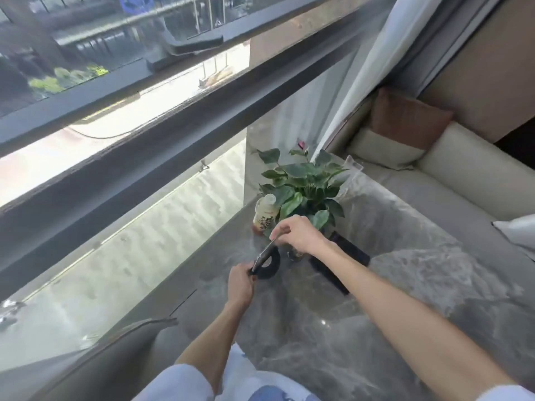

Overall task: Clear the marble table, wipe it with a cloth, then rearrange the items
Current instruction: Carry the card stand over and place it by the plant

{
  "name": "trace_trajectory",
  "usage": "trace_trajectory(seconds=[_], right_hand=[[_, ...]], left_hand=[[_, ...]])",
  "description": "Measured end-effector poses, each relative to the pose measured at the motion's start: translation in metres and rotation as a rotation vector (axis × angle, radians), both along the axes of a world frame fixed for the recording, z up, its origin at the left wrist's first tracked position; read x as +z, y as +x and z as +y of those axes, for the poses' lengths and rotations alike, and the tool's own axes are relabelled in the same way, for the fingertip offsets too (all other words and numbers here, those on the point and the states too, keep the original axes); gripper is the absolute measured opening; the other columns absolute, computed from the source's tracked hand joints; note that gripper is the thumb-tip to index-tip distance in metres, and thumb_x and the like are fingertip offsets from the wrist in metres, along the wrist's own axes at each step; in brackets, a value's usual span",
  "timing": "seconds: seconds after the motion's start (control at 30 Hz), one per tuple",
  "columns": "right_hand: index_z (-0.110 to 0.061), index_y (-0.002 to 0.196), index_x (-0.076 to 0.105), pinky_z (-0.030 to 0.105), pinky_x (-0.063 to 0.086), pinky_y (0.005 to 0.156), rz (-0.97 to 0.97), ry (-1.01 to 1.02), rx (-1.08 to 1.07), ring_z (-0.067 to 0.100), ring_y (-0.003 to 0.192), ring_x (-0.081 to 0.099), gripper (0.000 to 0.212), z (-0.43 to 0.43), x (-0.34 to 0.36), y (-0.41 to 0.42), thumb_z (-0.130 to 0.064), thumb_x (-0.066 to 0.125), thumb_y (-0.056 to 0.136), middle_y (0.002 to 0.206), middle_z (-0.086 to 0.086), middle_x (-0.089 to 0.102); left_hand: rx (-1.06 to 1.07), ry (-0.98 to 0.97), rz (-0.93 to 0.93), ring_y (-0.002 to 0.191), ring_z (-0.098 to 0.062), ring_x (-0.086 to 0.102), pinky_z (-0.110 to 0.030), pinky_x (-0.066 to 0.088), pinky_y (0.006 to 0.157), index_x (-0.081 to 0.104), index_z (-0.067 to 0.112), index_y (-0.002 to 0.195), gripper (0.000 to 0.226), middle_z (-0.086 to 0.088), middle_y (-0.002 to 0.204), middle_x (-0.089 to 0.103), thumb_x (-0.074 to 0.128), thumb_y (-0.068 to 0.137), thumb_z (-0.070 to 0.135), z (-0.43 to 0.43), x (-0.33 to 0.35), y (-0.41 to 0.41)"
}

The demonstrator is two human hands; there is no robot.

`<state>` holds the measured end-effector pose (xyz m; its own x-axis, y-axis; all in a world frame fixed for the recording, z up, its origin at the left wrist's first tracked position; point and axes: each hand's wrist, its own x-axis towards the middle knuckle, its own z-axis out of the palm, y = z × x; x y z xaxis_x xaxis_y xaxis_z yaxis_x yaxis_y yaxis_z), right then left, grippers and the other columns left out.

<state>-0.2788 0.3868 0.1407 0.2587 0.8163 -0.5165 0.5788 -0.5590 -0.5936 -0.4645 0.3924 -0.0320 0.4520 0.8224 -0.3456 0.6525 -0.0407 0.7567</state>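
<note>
The grey marble table [390,285] fills the lower right. My left hand [240,285] grips the near edge of a black round object [270,264] just above the table. My right hand [298,235] pinches the upper end of a thin silvery strip [263,254] that slants down across that object to my left hand. Just beyond my hands stand a leafy potted plant [301,183] and a pale drink bottle [265,212]. Two flat black rectangular items [350,250] lie to the right of my right wrist. What the strip is, I cannot tell.
A large dark-framed window [144,134] runs along the left. A beige sofa [463,180] with a brown cushion [408,117] is behind the table at right. A clear stand [354,166] sits at the table's far corner. A grey chair back [121,357] is near my left side.
</note>
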Motion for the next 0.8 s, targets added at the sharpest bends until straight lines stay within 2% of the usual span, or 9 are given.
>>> trace_trajectory(seconds=[0.07, 0.13, 0.23, 0.3, 0.37, 0.5, 0.63, 0.8], right_hand=[[-0.017, 0.087, 0.079, 0.003, 0.04, 0.057, -0.005, -0.038, -0.001, -0.012, 0.061, 0.06, 0.014, 0.005, -0.003, 0.005, -0.008, 0.077, 0.076, 0.084, -0.004, 0.073], [-0.017, 0.088, 0.079, 0.002, 0.036, 0.052, -0.001, -0.055, 0.0, -0.013, 0.051, 0.055, 0.016, 0.007, -0.008, 0.009, -0.008, 0.078, 0.075, 0.082, -0.005, 0.073], [-0.017, 0.088, 0.08, 0.008, 0.043, 0.06, 0.007, -0.095, 0.012, -0.008, 0.057, 0.058, 0.015, 0.005, -0.014, 0.01, -0.01, 0.08, 0.075, 0.081, -0.005, 0.073], [-0.019, 0.087, 0.08, 0.018, 0.049, 0.071, 0.022, -0.114, 0.008, 0.0, 0.069, 0.062, 0.015, 0.002, -0.018, 0.01, -0.01, 0.081, 0.074, 0.081, -0.004, 0.073], [-0.021, 0.085, 0.08, 0.019, 0.047, 0.073, 0.036, -0.117, 0.002, 0.004, 0.075, 0.064, 0.015, -0.001, -0.021, 0.008, -0.011, 0.081, 0.074, 0.081, -0.006, 0.073], [-0.019, 0.088, 0.08, 0.008, 0.04, 0.066, 0.048, -0.09, 0.002, -0.001, 0.071, 0.06, 0.015, -0.002, -0.025, 0.006, -0.01, 0.079, 0.076, 0.079, -0.007, 0.071], [-0.02, 0.092, 0.079, 0.02, 0.045, 0.082, 0.044, -0.067, -0.012, 0.01, 0.087, 0.063, 0.015, -0.003, -0.029, 0.004, -0.012, 0.077, 0.078, 0.086, -0.004, 0.073], [-0.018, 0.1, 0.076, 0.023, 0.044, 0.081, 0.06, -0.011, -0.013, 0.008, 0.084, 0.06, 0.019, -0.013, -0.03, 0.001, -0.01, 0.072, 0.083, 0.096, -0.002, 0.068]], left_hand=[[-0.028, -0.006, 0.02, 0.058, -0.008, 0.045, -0.036, 0.047, 0.057, 0.061, 0.022, 0.072, 0.024, 0.01, 0.061, 0.048, 0.05, 0.061, 0.004, 0.006, -0.016, 0.002], [-0.044, -0.013, 0.02, 0.059, -0.017, 0.051, -0.039, 0.048, 0.061, 0.061, 0.022, 0.071, 0.023, 0.008, 0.062, 0.052, 0.052, 0.06, 0.004, 0.008, -0.027, 0.004], [-0.075, -0.021, 0.053, 0.07, -0.019, 0.056, -0.039, 0.051, 0.067, 0.063, 0.03, 0.075, 0.027, 0.009, 0.071, 0.059, 0.052, 0.064, 0.007, 0.006, -0.045, 0.003], [-0.095, -0.026, 0.077, 0.078, -0.015, 0.057, -0.035, 0.051, 0.071, 0.067, 0.035, 0.087, 0.031, 0.011, 0.079, 0.061, 0.052, 0.071, 0.013, 0.002, -0.063, 0.0], [-0.089, -0.02, 0.083, 0.082, -0.014, 0.057, -0.034, 0.05, 0.074, 0.07, 0.033, 0.095, 0.031, 0.012, 0.084, 0.062, 0.053, 0.075, 0.015, -0.002, -0.067, -0.001], [0.01, -0.074, 0.067, 0.082, -0.017, 0.057, -0.027, 0.047, 0.071, 0.071, 0.021, 0.087, 0.019, 0.004, 0.086, 0.062, 0.054, 0.083, 0.014, -0.005, -0.056, 0.003], [-0.007, -0.043, 0.077, 0.081, -0.016, 0.055, -0.027, 0.046, 0.071, 0.073, 0.021, 0.087, 0.024, 0.001, 0.087, 0.063, 0.057, 0.079, 0.006, -0.004, -0.053, 0.005], [-0.075, 0.025, 0.11, 0.078, -0.02, 0.052, -0.032, 0.042, 0.07, 0.069, 0.022, 0.078, 0.028, -0.006, 0.08, 0.062, 0.054, 0.077, -0.001, -0.001, -0.041, 0.004]])
